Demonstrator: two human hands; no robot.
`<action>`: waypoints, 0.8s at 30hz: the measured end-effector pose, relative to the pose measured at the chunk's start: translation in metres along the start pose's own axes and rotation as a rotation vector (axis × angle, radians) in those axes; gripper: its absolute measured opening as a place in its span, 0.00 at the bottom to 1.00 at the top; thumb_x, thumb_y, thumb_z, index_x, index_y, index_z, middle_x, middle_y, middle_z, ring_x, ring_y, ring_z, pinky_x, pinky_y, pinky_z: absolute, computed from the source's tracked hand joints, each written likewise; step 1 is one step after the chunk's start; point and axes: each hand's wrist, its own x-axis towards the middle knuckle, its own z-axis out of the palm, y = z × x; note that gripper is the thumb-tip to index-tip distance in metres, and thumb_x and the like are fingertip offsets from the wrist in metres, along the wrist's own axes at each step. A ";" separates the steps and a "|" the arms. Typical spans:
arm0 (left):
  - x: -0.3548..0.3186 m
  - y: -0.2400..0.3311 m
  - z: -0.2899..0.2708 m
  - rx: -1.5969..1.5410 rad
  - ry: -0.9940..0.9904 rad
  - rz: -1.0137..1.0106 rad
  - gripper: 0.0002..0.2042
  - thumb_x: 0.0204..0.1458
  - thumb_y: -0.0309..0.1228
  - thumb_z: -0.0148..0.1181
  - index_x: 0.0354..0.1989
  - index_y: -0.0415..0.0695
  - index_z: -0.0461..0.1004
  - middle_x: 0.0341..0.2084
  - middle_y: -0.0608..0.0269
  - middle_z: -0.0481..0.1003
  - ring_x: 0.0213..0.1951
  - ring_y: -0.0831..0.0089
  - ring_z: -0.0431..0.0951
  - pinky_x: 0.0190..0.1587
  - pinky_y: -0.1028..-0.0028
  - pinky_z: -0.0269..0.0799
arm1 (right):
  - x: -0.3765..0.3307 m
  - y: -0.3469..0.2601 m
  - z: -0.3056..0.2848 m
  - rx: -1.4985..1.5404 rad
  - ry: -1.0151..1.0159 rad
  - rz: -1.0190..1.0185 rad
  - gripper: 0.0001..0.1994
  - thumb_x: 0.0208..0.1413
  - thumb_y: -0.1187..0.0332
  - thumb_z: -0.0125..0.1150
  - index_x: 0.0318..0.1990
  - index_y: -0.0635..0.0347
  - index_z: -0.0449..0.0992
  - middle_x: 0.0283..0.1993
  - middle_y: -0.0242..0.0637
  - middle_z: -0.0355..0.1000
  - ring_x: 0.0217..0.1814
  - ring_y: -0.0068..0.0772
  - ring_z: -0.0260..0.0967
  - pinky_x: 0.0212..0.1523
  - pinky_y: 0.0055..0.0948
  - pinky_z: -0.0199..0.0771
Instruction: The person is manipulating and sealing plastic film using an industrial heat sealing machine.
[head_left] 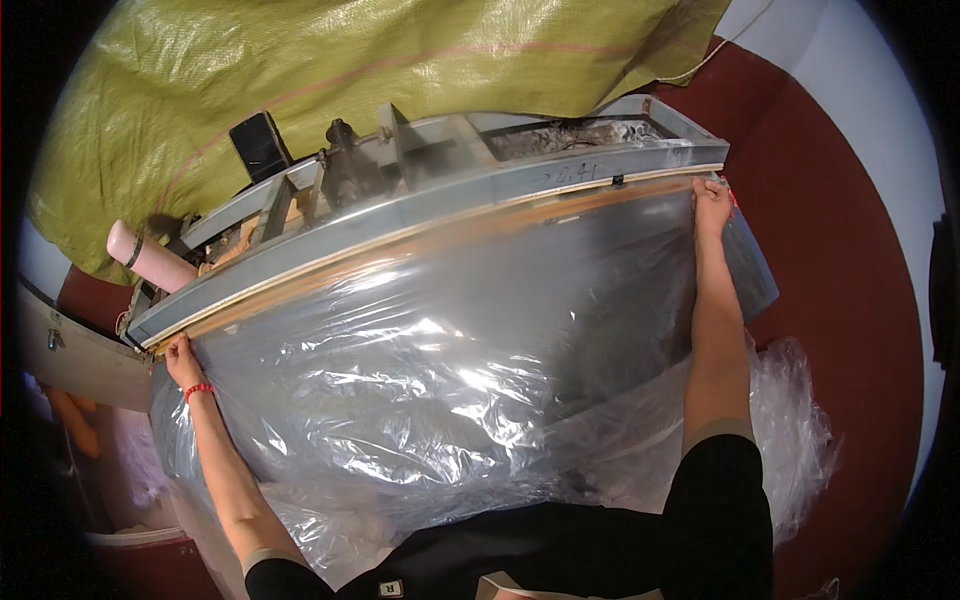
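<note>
A wide clear plastic sheet [430,380] is stretched across in front of me, its upper edge lying along the front of a long grey metal frame [400,208]. My left hand [182,362] is closed on the sheet's left upper corner, close to the frame's left end. At the other end, my right hand [712,207] pinches the right upper corner just below the frame. Both arms are spread wide. A pale strip and an orange-brown band [440,232] run along the frame's front edge, between the hands. Loose folds of the plastic hang toward my body.
A dark phone [258,147] leans at the back of the frame, and a pink bottle [150,255] lies at its left end. Behind hangs a yellow-green woven cover [400,50]. Crumpled clear plastic [795,440] bulges at my right, over the dark red floor [850,350].
</note>
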 end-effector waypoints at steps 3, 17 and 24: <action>0.007 -0.001 -0.024 0.136 0.025 0.031 0.06 0.47 0.32 0.54 0.25 0.45 0.65 0.18 0.73 0.65 0.18 0.85 0.61 0.20 0.86 0.54 | -0.001 0.000 0.008 0.053 0.025 0.060 0.08 0.47 0.67 0.56 0.27 0.61 0.65 0.19 0.33 0.66 0.17 0.19 0.60 0.19 0.17 0.59; -0.016 0.036 -0.011 -0.067 -0.019 -0.170 0.06 0.48 0.31 0.50 0.31 0.42 0.66 0.22 0.67 0.68 0.25 0.78 0.68 0.23 0.79 0.65 | -0.020 -0.063 -0.007 -0.049 -0.195 0.301 0.14 0.53 0.57 0.47 0.29 0.59 0.70 0.24 0.33 0.68 0.22 0.22 0.64 0.21 0.20 0.62; -0.095 0.152 -0.026 0.106 -0.543 -0.037 0.03 0.47 0.23 0.47 0.29 0.43 0.67 0.24 0.70 0.68 0.27 0.82 0.68 0.30 0.82 0.63 | -0.036 -0.088 -0.098 -0.580 0.022 -0.118 0.13 0.44 0.64 0.58 0.32 0.65 0.76 0.30 0.39 0.73 0.33 0.25 0.69 0.35 0.25 0.66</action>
